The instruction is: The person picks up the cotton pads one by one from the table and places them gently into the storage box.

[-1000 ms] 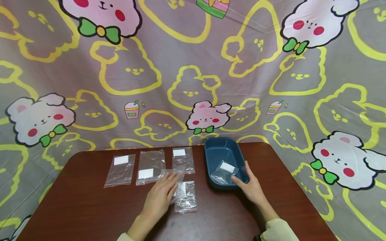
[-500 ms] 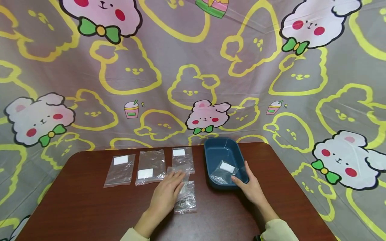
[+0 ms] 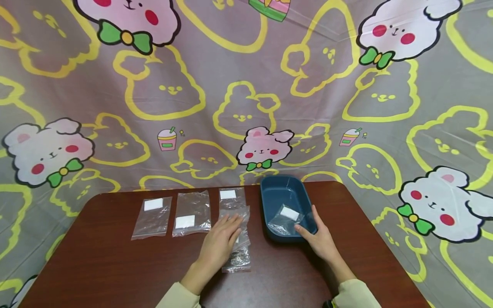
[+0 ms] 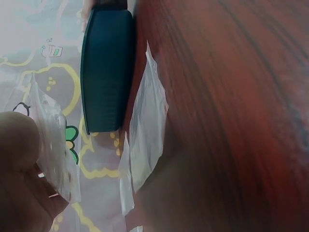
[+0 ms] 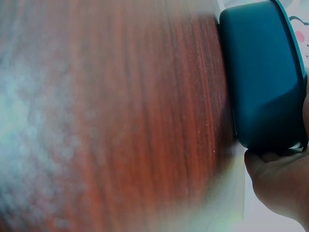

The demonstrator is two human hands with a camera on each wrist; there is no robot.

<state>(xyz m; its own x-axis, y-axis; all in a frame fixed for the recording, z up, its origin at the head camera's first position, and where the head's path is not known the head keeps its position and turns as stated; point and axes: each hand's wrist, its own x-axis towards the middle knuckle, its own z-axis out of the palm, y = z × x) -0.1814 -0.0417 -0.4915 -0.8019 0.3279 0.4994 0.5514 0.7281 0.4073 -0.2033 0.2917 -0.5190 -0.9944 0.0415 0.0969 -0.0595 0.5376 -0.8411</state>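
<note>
My left hand (image 3: 218,241) pinches a clear zip-lock bag (image 3: 241,212). In the left wrist view this held bag (image 4: 54,145) is raised off the table. Below it lies another clear bag (image 3: 236,259), partly covered in the head view. My right hand (image 3: 324,244) grips the near right corner of a blue plastic bin (image 3: 280,196), thumb at the rim and fingers along the outer side. Inside the bin, at its near end, rests a clear bag (image 3: 281,223) with a white label. The right wrist view shows the bin's outer wall (image 5: 263,72) beside the hand.
Three more clear bags with white labels lie flat toward the back: one at left (image 3: 155,223), one in the middle (image 3: 195,208), one (image 3: 228,194) left of the bin. A patterned cloth (image 3: 208,107) hangs behind the brown table (image 3: 96,261).
My left hand has moved right with its bag, which now covers more of the bag below and part of the one behind. My right hand and the bin stay in place.
</note>
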